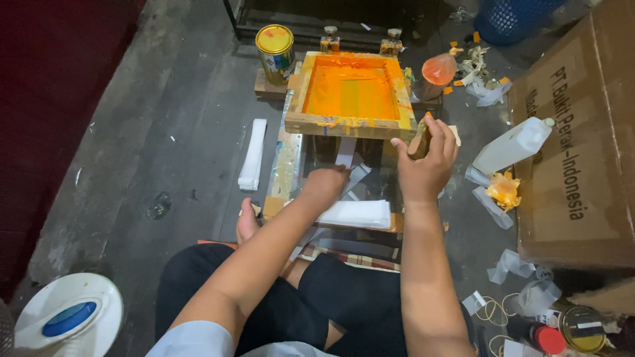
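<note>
A wooden printing frame (296, 92) with an orange ink-covered screen (350, 89) is tilted up at its near edge. My right hand (426, 165) grips a wooden-handled squeegee (419, 140) by the frame's right front corner. My left hand (324, 186) reaches under the raised frame, fingers closed on a white strip (345, 152) lying on the glass base. A stack of white strips (360, 213) lies just right of that hand.
A yellow-lidded tin (275, 51) stands left of the frame. Another pile of white strips (253, 153) lies on the floor at left. A white plastic bottle (512, 145) and a large cardboard box (582, 139) are at right, a fan (66, 316) at lower left.
</note>
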